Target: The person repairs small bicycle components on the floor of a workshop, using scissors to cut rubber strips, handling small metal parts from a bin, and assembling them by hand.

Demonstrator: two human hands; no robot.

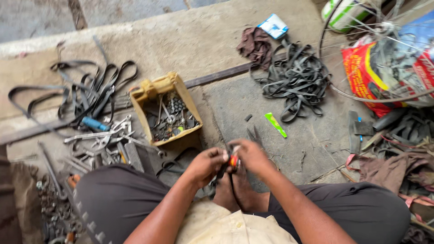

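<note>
Both my left hand and right hand pinch a small red tool; it looks light and stiff, best held mid-body.

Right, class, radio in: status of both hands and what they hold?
Left hand and right hand both gripping small red-handled tool. Cardboard box of parts nearby. Nothing blocking.

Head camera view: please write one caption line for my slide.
Seated on the ground, both hands, left and right, grip a small red-handled tool beside a yellow box.
</note>
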